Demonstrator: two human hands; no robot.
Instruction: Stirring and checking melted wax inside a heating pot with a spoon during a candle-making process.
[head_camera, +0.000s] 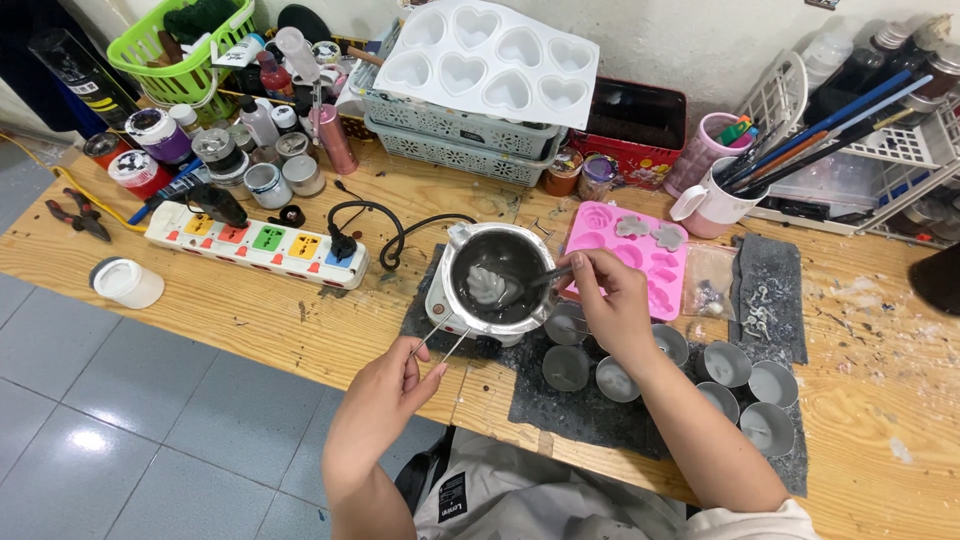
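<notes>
Pot (497, 285) of grey melt sits mid-bench beside a pink mould (630, 255). Your left hand (385, 385) pinches its wire handle (440, 340); your right hand (610, 295) grips a stirrer (535, 282) dipped inside.

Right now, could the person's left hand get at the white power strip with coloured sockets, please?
Probably yes: the left hand pinches thin metal tweezers beside the small melting pot, and bare wooden tabletop lies between it and the white power strip. It would likely need to put the tweezers down first.
</notes>
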